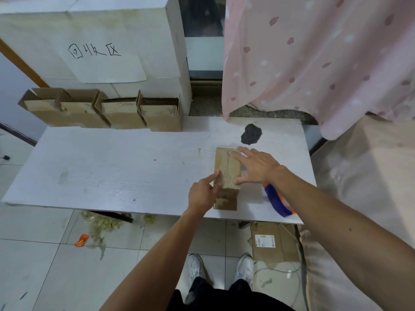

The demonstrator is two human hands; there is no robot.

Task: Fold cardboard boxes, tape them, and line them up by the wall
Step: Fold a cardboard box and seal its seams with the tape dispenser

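Open hands [202, 194] flat on box [226, 173]

We stand over a white table [89, 171] on a pale tiled floor [45, 265], with a big white block [101, 30] bearing a handwritten paper sign [98, 61] behind the table's far left and a pink patterned curtain [314, 52] behind its far right.

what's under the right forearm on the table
A blue and orange tool lies on the white table beside the cardboard box. The right forearm covers its upper part, so its full shape is hidden.
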